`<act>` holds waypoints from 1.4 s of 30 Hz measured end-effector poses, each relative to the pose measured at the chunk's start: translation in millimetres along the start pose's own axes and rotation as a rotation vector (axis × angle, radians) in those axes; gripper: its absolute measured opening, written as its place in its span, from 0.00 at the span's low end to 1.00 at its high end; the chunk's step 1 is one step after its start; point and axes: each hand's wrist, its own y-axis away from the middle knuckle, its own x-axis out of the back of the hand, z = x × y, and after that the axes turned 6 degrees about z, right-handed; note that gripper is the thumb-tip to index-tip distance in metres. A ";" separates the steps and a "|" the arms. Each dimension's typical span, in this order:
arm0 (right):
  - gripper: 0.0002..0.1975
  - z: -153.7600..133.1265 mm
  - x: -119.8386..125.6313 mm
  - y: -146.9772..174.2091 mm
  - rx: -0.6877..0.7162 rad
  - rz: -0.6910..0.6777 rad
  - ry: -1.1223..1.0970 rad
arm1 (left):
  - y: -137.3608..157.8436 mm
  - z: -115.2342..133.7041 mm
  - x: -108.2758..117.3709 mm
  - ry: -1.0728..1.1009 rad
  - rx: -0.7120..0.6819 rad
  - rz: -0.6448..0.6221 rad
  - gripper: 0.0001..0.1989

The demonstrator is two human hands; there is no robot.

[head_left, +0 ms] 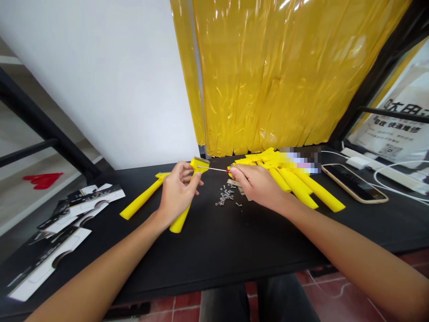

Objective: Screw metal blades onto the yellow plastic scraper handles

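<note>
My left hand (177, 188) is closed round a yellow plastic scraper (181, 221), its flat head up and its handle slanting down toward me. A thin metal edge shows along the top of that head. In my right hand (259, 183) is a screwdriver (214, 169) with a slim shaft; its handle is mostly hidden, with a bit of red showing. The shaft points left, and its tip meets the scraper head at a small screw or hole. Loose small screws and nuts (226, 195) lie between my hands. Flat tan pieces (241, 190) lie partly under my right hand.
Another yellow scraper (140, 199) lies left of my left hand. Several more yellow scrapers (298, 188) are piled at right, near a phone (355, 183) and white cables. Printed white-and-black cards (73, 219) spread over the left of the black table (214, 255). Yellow plastic sheeting (268, 80) hangs behind.
</note>
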 end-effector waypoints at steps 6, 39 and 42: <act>0.16 2.2 -5.9 2.8 -0.144 -0.012 -0.057 | -0.3 -4.4 -0.9 -0.023 -0.020 -0.018 0.10; 0.18 1.2 -6.7 1.0 -0.003 0.023 -0.126 | 2.7 0.1 2.6 -0.245 -0.191 -0.004 0.08; 0.13 2.0 -9.8 1.2 -0.069 0.029 -0.188 | 3.3 -1.0 1.3 -0.235 -0.181 -0.009 0.08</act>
